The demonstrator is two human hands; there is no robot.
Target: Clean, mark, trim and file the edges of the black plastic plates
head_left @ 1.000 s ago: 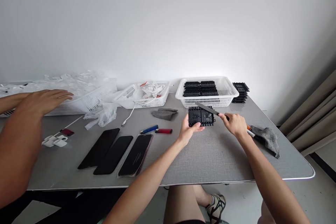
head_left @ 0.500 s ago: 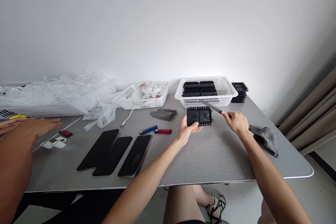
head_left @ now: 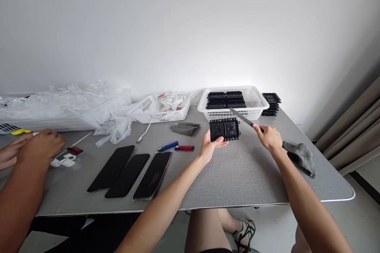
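My left hand (head_left: 211, 146) grips a black ribbed plastic part (head_left: 224, 129) by its near edge, holding it just in front of a white basket (head_left: 260, 104). My right hand (head_left: 269, 137) is closed on the handle of a flat grey file (head_left: 241, 117), whose blade points up and left over the part's right end. The basket holds several more black parts (head_left: 226, 100). A stack of black parts (head_left: 271, 104) stands to the right of the basket.
A grey cloth (head_left: 300, 155) lies by my right wrist, another cloth (head_left: 186, 128) left of the part. Two lighters (head_left: 175, 147), three dark phones (head_left: 130, 171), a basket of cables (head_left: 162, 107) and plastic bags (head_left: 65, 99) lie leftward. Another person's hands (head_left: 38, 146) work at the far left.
My left hand has lifted the black part slightly toward the basket, and the file has shifted right with my right hand. The other person's hand drew back from the bags toward the table edge.
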